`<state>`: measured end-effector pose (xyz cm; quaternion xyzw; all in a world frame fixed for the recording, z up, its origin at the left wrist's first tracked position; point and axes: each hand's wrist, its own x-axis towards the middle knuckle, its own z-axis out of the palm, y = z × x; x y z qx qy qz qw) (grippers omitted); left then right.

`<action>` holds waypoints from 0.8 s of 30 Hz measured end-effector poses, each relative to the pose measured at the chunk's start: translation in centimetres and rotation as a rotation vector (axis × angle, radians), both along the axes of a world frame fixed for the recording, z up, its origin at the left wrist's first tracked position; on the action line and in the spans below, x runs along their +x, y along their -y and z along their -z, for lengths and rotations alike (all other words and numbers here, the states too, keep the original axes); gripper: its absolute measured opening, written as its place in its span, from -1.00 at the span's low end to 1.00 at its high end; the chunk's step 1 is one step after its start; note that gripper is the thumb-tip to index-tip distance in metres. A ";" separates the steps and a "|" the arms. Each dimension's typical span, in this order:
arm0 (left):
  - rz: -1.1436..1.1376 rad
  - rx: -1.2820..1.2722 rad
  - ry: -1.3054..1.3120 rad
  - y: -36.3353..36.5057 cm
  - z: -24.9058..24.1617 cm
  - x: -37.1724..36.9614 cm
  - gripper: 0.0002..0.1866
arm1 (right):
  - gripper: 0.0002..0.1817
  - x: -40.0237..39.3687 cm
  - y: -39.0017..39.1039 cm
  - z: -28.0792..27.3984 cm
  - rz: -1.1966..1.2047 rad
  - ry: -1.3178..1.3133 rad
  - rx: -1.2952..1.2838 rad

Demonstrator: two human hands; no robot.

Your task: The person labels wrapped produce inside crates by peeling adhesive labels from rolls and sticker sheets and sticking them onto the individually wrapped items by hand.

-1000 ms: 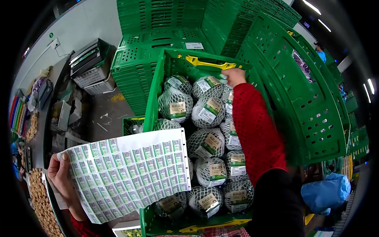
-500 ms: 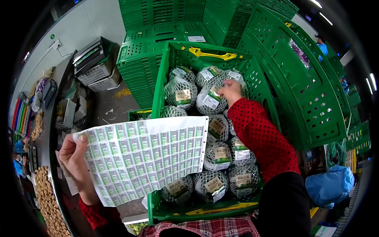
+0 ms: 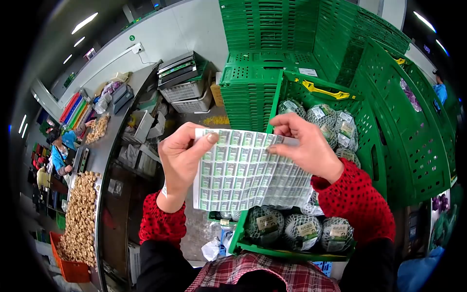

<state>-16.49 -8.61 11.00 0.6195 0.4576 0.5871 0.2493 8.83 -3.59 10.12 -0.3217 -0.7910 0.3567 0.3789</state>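
My left hand [image 3: 183,151] pinches the upper left corner of a sheet of small green-and-white labels [image 3: 233,170]. At the sheet's upper right, my right hand [image 3: 309,148] has its thumb and fingers closed on the edge, and the right part of the sheet bends. Behind and below the sheet stands a green crate [image 3: 287,253] holding several round items in white foam nets [image 3: 306,231] with labels on them. The sheet hides the crate's middle part.
Stacked green crates [image 3: 248,92] stand behind, and a tall green crate [image 3: 408,131] leans at the right. At the left a long table [image 3: 114,131] bears a heap of brown pieces [image 3: 80,219]. A person in blue [image 3: 61,151] is beyond it.
My right hand has left the netted items in the crate and now holds the label sheet's right side. The sheet is held higher and further right, and the view has turned left.
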 end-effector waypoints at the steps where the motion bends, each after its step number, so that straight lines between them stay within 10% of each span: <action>1: -0.018 0.025 -0.007 0.2 0.2 -0.5 -0.92 | -0.52 0.2 0.0 0.1 0.005 -0.048 -0.174; 6: -0.111 0.094 -0.095 1.5 -0.1 -1.3 -0.82 | -0.67 -0.1 1.8 -0.2 0.006 -0.089 -0.065; 13: -0.066 -0.004 -0.001 1.2 -0.3 -0.3 -0.80 | -0.77 -4.7 2.0 -1.2 0.197 0.036 0.721; 24: -0.040 -0.260 0.202 -0.2 0.5 -0.7 -0.82 | -0.85 -6.1 2.2 1.8 0.420 0.293 0.945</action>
